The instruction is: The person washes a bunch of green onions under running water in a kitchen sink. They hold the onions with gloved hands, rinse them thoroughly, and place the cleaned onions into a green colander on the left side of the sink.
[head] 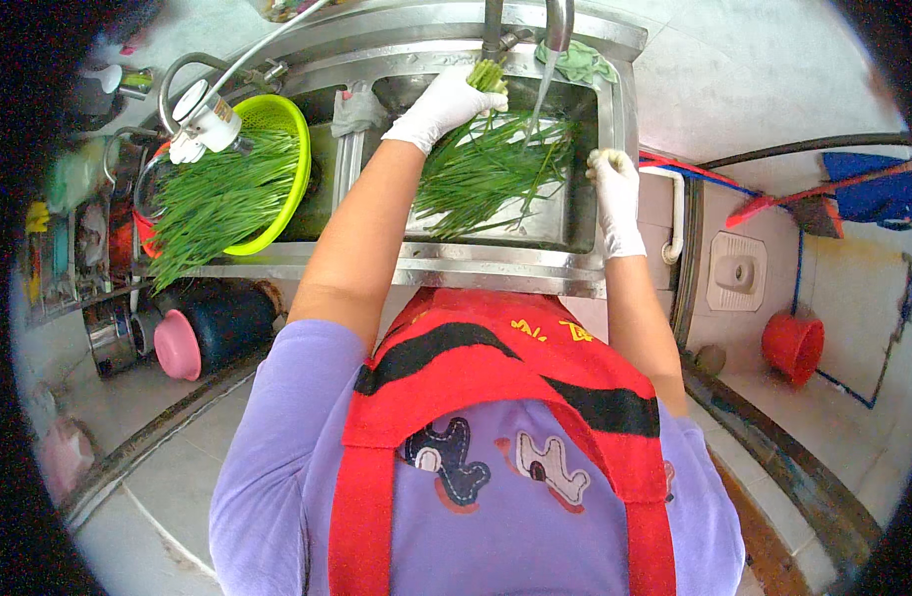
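Note:
White gloves cover both hands. My left hand (456, 104) grips the pale stem ends of a bunch of long green leaves (478, 175), which look like garlic chives. The leaves spread to the right and down over the right basin of a steel sink. Water runs from the faucet (558, 26) onto their right side. My right hand (614, 190) is at the basin's right rim, fingers curled; whether something small is between them I cannot tell. At the left, a yellow-green plastic colander (301, 175) holds more such leaves (217, 201), some hanging over its edge.
A grey cloth (359, 110) lies on the divider between basins, a green cloth (578, 62) behind the right basin. A white device with a cable (210, 119) is by the colander. Below left are a pink basin (178, 345) and dark tub; a red bucket (792, 346) stands at right.

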A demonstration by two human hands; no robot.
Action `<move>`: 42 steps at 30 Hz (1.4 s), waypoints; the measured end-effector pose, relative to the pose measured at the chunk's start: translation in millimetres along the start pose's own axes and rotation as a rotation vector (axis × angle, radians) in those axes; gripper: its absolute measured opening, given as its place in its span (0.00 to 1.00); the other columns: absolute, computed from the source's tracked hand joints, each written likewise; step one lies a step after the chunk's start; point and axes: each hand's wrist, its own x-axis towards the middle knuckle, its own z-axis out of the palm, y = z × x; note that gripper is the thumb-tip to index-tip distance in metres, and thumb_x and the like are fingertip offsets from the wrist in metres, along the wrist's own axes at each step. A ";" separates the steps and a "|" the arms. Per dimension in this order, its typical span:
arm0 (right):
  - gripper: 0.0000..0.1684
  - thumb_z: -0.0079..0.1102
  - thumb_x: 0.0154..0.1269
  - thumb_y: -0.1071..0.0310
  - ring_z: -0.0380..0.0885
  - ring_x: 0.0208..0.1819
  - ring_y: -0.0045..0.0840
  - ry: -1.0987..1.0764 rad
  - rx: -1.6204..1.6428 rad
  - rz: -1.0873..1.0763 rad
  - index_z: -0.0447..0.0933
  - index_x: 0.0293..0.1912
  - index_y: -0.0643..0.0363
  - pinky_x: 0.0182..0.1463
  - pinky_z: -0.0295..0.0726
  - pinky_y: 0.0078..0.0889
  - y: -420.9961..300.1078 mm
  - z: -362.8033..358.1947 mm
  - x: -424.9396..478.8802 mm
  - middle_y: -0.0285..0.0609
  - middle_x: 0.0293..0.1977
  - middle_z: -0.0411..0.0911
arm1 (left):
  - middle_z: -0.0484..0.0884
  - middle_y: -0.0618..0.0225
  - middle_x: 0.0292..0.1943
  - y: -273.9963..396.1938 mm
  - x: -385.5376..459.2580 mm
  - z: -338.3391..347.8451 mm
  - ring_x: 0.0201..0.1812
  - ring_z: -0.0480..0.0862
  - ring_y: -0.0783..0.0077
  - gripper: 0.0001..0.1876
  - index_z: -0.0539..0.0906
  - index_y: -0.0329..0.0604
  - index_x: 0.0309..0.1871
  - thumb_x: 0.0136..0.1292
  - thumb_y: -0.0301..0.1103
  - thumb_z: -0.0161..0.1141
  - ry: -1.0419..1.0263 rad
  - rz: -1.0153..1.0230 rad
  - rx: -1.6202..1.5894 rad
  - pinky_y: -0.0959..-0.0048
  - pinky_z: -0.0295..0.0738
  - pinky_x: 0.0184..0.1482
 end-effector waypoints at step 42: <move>0.26 0.55 0.49 0.47 0.77 0.41 0.42 -0.889 -1.222 -0.010 0.79 0.32 0.64 0.48 0.73 0.36 118.2 82.7 58.7 0.53 0.36 0.78 | 0.81 0.62 0.32 10.2 -144.8 -64.3 0.36 0.81 0.66 0.09 0.75 0.36 0.40 0.57 0.25 0.58 0.530 -0.056 -0.666 0.67 0.74 0.44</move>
